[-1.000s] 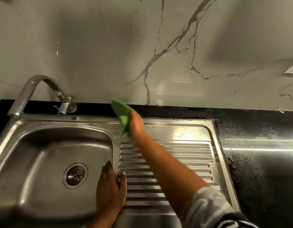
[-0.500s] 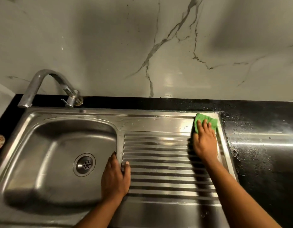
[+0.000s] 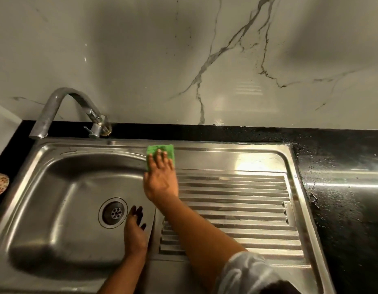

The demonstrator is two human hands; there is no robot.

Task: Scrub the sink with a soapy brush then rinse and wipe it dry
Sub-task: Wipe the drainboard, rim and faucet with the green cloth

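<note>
The sink (image 3: 226, 150) seemed nearly dry as the flat right hand (image 3: 161, 181) swept the green cloth (image 3: 160, 149) leftward, the left hand (image 3: 134, 232) resting loose inside.

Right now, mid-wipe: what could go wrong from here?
1. The black countertop is wet right beside the drainboard; that water may creep back onto wiped steel.
2. The right hand presses the green cloth flat on the back rim; a flat pass like that may skip the drainboard's grooves.
3. The left hand rests inside the basin near the drain; it could slip or leave smears.
</note>
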